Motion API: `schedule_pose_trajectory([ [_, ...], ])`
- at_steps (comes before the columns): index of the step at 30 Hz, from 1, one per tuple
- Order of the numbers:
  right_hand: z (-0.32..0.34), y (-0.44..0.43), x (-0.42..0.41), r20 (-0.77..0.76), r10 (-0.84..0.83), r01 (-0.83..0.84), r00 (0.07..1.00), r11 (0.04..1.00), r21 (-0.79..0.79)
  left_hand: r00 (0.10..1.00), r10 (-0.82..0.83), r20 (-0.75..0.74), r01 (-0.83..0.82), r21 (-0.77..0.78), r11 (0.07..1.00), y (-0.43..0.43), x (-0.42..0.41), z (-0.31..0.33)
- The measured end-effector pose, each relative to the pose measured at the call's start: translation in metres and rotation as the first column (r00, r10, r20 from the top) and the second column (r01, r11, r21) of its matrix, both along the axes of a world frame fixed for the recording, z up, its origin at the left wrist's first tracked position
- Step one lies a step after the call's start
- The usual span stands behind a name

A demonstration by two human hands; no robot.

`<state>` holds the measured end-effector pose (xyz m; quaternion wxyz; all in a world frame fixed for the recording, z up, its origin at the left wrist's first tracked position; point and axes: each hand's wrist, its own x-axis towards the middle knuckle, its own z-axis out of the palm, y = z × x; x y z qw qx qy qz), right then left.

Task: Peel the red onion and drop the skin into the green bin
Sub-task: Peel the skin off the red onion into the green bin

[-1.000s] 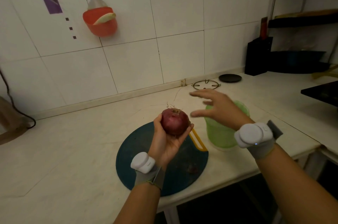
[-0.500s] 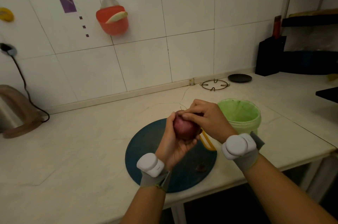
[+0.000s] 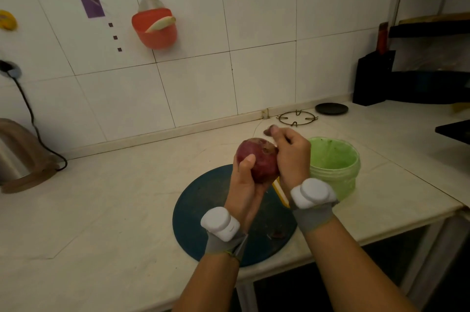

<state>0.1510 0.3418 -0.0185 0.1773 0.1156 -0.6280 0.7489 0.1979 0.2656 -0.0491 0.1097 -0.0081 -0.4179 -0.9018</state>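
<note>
Both my hands are raised over the round blue board point(image 3: 201, 212): my left hand point(image 3: 243, 189) grips the red onion point(image 3: 258, 159), thumb curled across its front, while my right hand point(image 3: 292, 156), against the onion's right side, pinches a dark scrap of skin point(image 3: 268, 131); the green bin point(image 3: 338, 176) stands just to their right

White tiled wall point(image 3: 262, 6), pale stone counter point(image 3: 101, 210), dark shelving point(image 3: 429, 29) right, dim light.

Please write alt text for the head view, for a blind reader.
A left hand holds a red onion above a round dark board, while the right hand pinches a piece of skin beside a green bin.
</note>
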Motion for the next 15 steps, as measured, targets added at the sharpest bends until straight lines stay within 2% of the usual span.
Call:
schedule_pose_trajectory([
  [2,0.008,0.003,-0.005,0.007,0.005,-0.005,1.000,1.000,0.003,1.000,-0.014,-0.006,0.014,-0.016,1.000,-0.002,-0.001,-0.001],
  [5,0.020,0.015,-0.009,-0.076,0.007,0.007,0.997,0.981,0.192,0.998,-0.066,0.011,0.066,0.003,0.998,-0.007,-0.003,-0.002],
  [7,0.028,0.033,-0.016,-0.118,-0.061,0.096,0.991,0.944,0.316,0.992,-0.122,0.036,0.119,0.077,0.990,-0.009,-0.001,-0.001],
  [10,0.029,0.070,-0.033,-0.117,-0.201,0.229,0.973,0.758,0.611,0.983,-0.175,0.061,0.163,0.156,0.974,-0.010,0.002,-0.003],
  [12,0.021,0.095,-0.047,-0.038,-0.253,0.185,0.967,0.588,0.787,0.977,-0.195,0.088,0.172,0.215,0.961,-0.008,0.002,-0.006],
  [15,0.008,0.113,-0.057,0.055,-0.273,0.055,0.961,0.380,0.923,0.976,-0.194,0.103,0.161,0.265,0.951,-0.010,0.001,-0.011],
])
